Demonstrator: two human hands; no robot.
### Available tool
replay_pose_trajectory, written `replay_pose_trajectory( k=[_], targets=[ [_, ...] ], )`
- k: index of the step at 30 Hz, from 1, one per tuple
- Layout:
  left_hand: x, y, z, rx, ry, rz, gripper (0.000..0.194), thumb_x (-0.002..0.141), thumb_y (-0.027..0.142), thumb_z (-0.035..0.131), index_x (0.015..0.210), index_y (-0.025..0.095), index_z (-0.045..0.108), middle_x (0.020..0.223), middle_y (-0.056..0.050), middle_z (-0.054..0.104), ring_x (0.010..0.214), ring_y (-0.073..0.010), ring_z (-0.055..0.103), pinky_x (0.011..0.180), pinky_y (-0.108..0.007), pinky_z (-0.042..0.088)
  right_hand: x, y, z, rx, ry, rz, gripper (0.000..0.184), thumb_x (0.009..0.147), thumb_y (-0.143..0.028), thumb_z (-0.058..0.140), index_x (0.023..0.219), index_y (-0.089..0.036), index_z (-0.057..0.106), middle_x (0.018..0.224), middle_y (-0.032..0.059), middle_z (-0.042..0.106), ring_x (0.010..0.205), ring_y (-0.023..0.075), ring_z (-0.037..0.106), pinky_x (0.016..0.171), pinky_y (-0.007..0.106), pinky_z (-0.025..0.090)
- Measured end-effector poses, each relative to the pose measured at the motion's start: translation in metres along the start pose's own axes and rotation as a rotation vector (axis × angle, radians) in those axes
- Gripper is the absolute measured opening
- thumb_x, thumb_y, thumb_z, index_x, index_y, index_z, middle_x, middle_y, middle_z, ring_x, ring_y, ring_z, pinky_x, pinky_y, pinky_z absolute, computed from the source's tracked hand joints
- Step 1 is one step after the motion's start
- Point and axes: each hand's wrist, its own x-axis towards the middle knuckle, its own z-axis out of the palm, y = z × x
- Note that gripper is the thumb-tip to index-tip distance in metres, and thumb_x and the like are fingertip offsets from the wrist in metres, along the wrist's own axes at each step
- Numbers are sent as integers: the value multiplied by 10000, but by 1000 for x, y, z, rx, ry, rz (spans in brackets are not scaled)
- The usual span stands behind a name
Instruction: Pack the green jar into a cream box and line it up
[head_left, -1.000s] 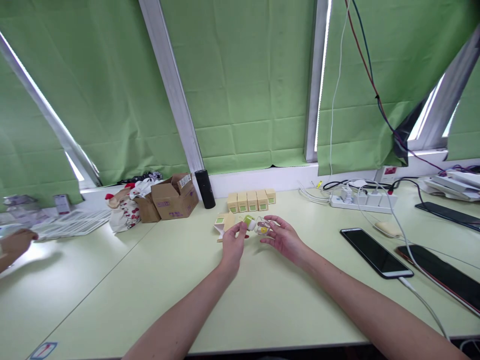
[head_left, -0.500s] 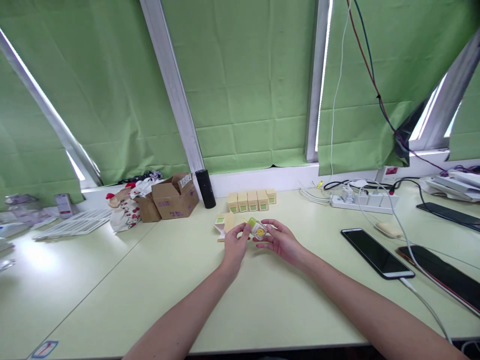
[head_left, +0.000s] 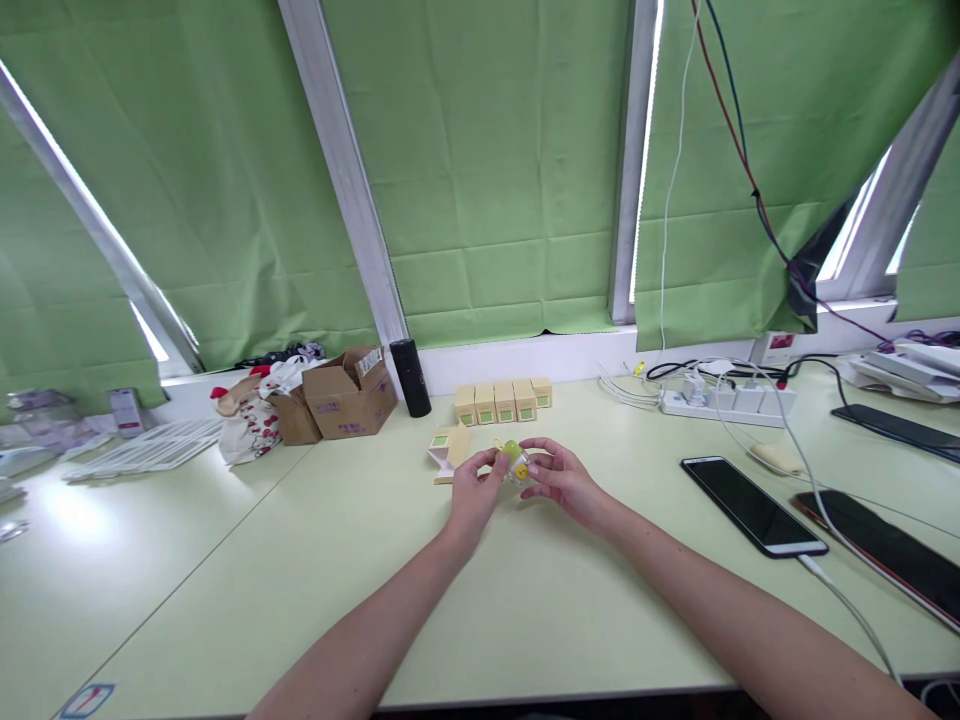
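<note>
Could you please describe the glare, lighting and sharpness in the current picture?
Head view: glare whitens the table at far left; head view: daylight edges the green blinds; head view: fine detail on the small bottle is unreadable.

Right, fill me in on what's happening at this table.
A person is handling a small clear bottle with a green cap. Their left hand grips it near the cap, while their right hand is at the clear body; how firmly is hard to tell. The bottle is held above the table. Just beyond the left hand is an open box, and farther back stand several small tan boxes.
</note>
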Motion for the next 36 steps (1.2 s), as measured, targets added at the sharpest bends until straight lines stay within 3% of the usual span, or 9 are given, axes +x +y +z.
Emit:
replay_pose_trajectory(
  k=[11, 25, 32, 36],
  targets=[
    [-4, 5, -2, -6, -37, 7, 482, 780, 619, 791, 882, 148, 805, 915, -104, 779, 847, -234, 687, 757, -325, 553, 3, 7, -1, -187, 8, -85, 606, 731, -387, 900, 1229, -262, 578, 1117, 55, 686, 893, 207, 719, 800, 413, 625],
    [-5, 6, -2, -22, -60, -3, 515, 775, 615, 809, 961, 135, 814, 944, -119, 790, 887, -256, 704, 785, -344, 558, 2, 8, 0, -214, 10, -102, 593, 743, -352, 882, 1242, -266, 572, 1122, 52, 680, 896, 204, 721, 816, 430, 635],
    [-3, 0, -2, -53, -29, 2, 566, 811, 649, 756, 1087, 155, 765, 1119, -141, 762, 940, -242, 698, 758, -329, 562, 1, 7, 2, -189, 37, -91, 601, 747, -354, 883, 1246, -265, 559, 1141, 51, 664, 934, 229, 745, 837, 448, 636],
    [-4, -3, -3, -54, -47, 26, 508, 849, 603, 732, 1148, 194, 707, 1082, -103, 737, 969, -226, 682, 775, -316, 546, 1, 4, 2, -191, 81, -90, 595, 762, -403, 876, 1242, -274, 548, 1140, 43, 649, 945, 226, 741, 833, 452, 644]
  ],
)
